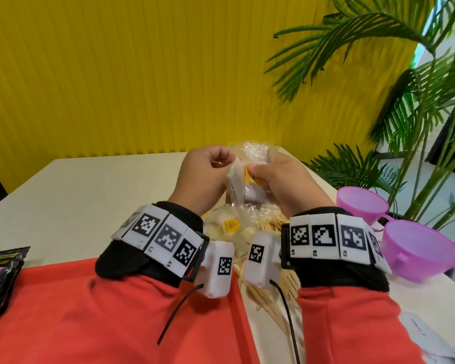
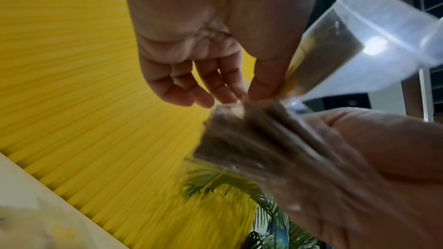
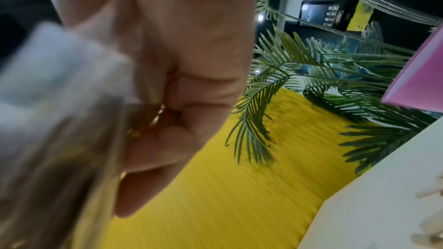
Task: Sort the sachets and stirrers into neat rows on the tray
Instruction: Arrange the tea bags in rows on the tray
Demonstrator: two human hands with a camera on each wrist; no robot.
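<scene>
Both hands hold a clear plastic zip bag [image 1: 252, 151] of sachets up over the table. My left hand [image 1: 221, 160] pinches the bag's edge between thumb and fingertips; the left wrist view shows that pinch [image 2: 242, 96] on the bag [image 2: 359, 44]. My right hand [image 1: 263, 172] grips the bag's other side around white and yellow sachets [image 1: 251, 177], and its curled fingers [image 3: 167, 120] press on the blurred bag [image 3: 48, 82]. A second bag of sachets [image 1: 230, 227] and loose wooden stirrers [image 1: 273, 298] lie on the table below my wrists. A red tray [image 1: 237, 311] lies under my left forearm.
Two purple cups [image 1: 420, 248] stand at the table's right edge, near a leafy plant [image 1: 405, 101]. Black packets [image 1: 0, 279] sit at the far left. White paper [image 1: 418, 334] lies at the bottom right. A yellow ribbed wall [image 1: 116, 74] backs the cream table [image 1: 90, 193].
</scene>
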